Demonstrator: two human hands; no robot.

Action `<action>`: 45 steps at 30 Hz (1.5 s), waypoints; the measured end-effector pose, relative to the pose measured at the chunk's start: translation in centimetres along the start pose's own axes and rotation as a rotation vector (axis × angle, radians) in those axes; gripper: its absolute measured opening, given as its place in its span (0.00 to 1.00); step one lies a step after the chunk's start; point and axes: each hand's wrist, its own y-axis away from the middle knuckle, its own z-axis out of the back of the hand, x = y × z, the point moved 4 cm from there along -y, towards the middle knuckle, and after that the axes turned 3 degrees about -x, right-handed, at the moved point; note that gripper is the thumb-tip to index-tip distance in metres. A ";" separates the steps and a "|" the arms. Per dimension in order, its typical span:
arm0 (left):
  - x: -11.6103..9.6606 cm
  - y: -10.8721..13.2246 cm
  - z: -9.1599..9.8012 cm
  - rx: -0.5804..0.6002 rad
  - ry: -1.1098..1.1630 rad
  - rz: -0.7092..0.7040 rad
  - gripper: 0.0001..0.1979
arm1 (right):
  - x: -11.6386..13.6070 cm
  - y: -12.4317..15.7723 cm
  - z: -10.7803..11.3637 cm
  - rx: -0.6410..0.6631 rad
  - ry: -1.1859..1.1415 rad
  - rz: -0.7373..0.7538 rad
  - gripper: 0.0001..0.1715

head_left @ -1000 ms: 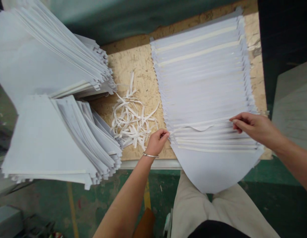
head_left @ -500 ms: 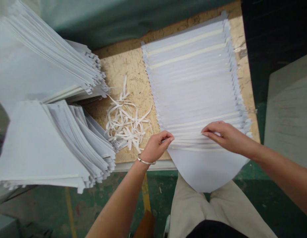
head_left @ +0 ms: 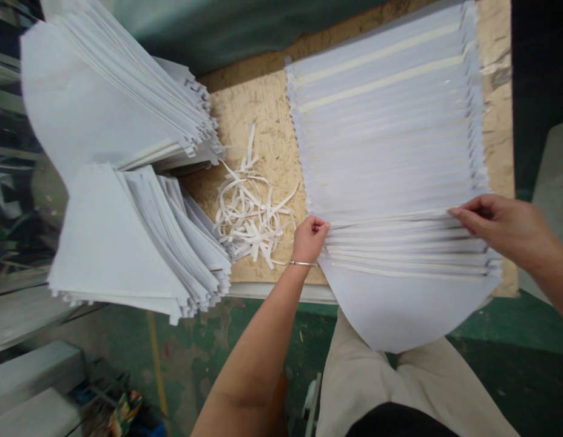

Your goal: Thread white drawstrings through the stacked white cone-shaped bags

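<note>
Overlapping white sheets (head_left: 381,145) lie fanned in a stepped row, narrow cream strips running along their edges. My left hand (head_left: 310,240), with a bangle at the wrist, pinches at the left side of the row. On the right, the fingertips of my right hand (head_left: 504,227) are pinched together over the sheets. A thin white strip (head_left: 391,217) stretches nearly straight between both pinches, close above or against the sheets. The nearest sheet (head_left: 400,309) hangs its curved edge over the table's front, above my lap.
Loose white strips (head_left: 256,212) lie tangled on the wooden board (head_left: 272,130) left of the row. Two thick stacks of white cut sheets stand farther left, an upper stack (head_left: 94,91) and a lower stack (head_left: 113,237). Green cloth (head_left: 245,30) hangs along the back.
My hands have moved apart, the right one far toward the right edge of the sheets, and both slightly up the row. The strip now spans between them. The view has shifted left.
</note>
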 end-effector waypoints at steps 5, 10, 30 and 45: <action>-0.3 -1.0 -0.1 -0.091 -0.013 -0.003 0.07 | -0.1 -0.9 0.2 -0.031 -0.002 -0.010 0.09; 0.0 -1.5 -0.5 -0.122 -0.025 -0.019 0.05 | 0.6 -1.0 0.5 -0.134 0.073 0.023 0.07; 0.5 -1.7 -1.2 -0.202 -0.044 -0.046 0.07 | 0.6 -1.7 -0.1 -0.264 0.156 0.029 0.10; 0.7 -1.6 -1.5 -0.207 -0.044 -0.033 0.07 | 0.7 -1.8 -0.3 -0.221 0.290 -0.037 0.10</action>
